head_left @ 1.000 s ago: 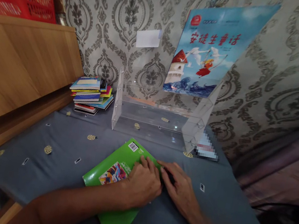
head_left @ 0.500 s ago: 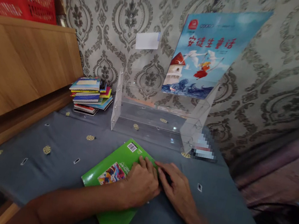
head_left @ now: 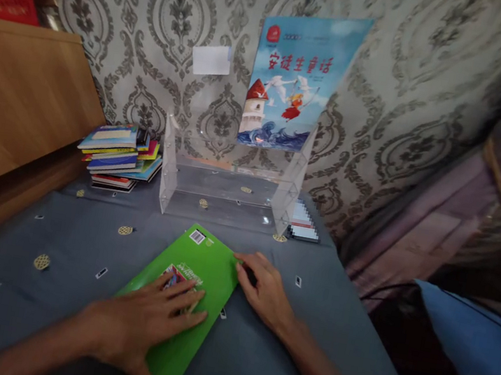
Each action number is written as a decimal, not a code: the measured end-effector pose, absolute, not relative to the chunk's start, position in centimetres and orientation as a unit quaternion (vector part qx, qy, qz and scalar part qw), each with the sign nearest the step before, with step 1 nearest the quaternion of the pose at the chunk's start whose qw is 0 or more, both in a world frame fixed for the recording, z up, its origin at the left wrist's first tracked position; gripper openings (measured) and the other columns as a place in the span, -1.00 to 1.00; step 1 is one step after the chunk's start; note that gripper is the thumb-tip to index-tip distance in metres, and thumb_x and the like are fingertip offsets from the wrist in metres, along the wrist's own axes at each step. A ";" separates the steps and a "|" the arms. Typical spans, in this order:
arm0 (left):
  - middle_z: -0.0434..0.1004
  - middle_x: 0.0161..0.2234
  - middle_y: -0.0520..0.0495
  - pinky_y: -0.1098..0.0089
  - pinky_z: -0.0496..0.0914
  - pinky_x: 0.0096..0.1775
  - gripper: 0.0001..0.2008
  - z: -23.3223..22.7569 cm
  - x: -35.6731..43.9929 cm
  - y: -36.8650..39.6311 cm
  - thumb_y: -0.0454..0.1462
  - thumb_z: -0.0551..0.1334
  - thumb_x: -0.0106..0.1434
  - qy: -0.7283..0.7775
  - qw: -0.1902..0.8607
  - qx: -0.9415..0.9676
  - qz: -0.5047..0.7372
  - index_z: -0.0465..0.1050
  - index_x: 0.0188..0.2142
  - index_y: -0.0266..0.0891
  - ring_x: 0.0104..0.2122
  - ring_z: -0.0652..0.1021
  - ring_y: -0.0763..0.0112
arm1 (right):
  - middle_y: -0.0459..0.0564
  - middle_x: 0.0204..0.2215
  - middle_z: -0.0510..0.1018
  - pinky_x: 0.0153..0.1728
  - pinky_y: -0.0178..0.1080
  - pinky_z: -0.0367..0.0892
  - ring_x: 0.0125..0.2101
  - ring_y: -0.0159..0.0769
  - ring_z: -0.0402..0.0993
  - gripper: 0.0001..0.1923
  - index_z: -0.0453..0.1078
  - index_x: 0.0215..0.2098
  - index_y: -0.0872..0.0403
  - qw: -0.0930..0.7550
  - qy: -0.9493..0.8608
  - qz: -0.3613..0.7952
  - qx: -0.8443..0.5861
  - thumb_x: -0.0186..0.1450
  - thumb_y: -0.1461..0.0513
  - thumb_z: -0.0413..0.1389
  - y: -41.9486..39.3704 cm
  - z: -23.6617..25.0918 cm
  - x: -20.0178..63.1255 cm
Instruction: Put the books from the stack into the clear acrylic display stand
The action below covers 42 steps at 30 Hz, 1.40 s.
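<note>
A grey-blue cloth with small printed motifs covers a table (head_left: 53, 230) set against a wall of grey damask wallpaper. On the near middle of the cloth a green book (head_left: 194, 287) lies flat, back cover up. The left hand (head_left: 142, 330) rests palm down on its near half, fingers spread open and gripping nothing. The right hand (head_left: 264, 287) touches the book's right edge, fingers loosely curled; whether it pinches the cover cannot be told. Beyond the book, against the wall, stands a clear acrylic rack (head_left: 233, 178), holding a blue picture book (head_left: 293, 79) upright on its top tier. To the far left lies a stack of colourful books (head_left: 118, 154), beside a wooden cabinet (head_left: 8, 99).
</note>
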<state>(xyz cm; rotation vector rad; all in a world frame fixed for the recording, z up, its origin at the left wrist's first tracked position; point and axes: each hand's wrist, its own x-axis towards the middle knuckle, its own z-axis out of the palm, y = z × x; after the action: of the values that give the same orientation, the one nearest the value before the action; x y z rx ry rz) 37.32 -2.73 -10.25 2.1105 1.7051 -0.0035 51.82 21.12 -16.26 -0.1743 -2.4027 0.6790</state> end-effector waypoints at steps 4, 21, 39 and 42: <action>-0.20 0.44 -0.18 -0.18 -0.09 0.32 0.08 -10.6 37.8 -4.1 -0.11 0.42 0.13 0.633 0.185 0.751 -0.022 -0.27 0.43 -0.02 0.40 -0.14 -0.04 | 0.00 -0.35 0.62 -0.18 -0.09 0.46 -0.35 -0.21 0.50 -0.75 0.47 -0.09 0.02 0.306 -0.913 0.260 -0.071 0.41 0.26 -0.03 21.1 -16.3 51.8; -0.04 0.39 -0.41 -0.37 0.09 0.19 -0.20 -13.6 41.7 1.7 0.11 0.14 0.33 0.710 0.031 0.703 -0.032 -0.04 0.39 -0.23 0.35 0.01 -0.33 | 0.19 0.17 0.45 0.18 0.07 0.31 0.18 -0.09 0.37 -0.65 0.41 0.11 0.07 0.254 -0.919 0.289 -0.087 0.43 0.16 -0.01 23.2 -18.6 50.7; 0.31 0.23 -0.36 -0.23 0.16 0.20 -0.32 -14.5 41.4 2.0 0.13 0.09 0.35 0.715 -0.020 0.698 0.032 0.22 0.25 -0.29 0.26 0.27 -0.16 | 0.22 0.17 0.45 0.20 0.14 0.25 0.21 -0.04 0.33 -0.64 0.42 0.11 0.12 0.240 -0.940 0.233 -0.069 0.37 0.23 0.07 22.7 -18.3 50.7; 0.37 0.17 -0.33 -0.11 0.21 0.19 -0.42 -13.9 41.4 1.6 0.04 0.13 0.37 0.706 -0.020 0.708 0.027 0.27 0.20 -0.30 0.20 0.34 -0.07 | 0.20 0.14 0.48 0.21 0.13 0.24 0.22 -0.05 0.30 -0.65 0.44 0.10 0.13 0.239 -0.938 0.246 -0.052 0.37 0.24 0.08 21.9 -18.2 51.6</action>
<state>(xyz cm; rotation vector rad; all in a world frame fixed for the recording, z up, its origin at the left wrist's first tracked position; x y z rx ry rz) 41.37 1.60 -13.88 2.2520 2.2451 0.0863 51.65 21.91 -18.16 -0.1434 -2.5679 0.6741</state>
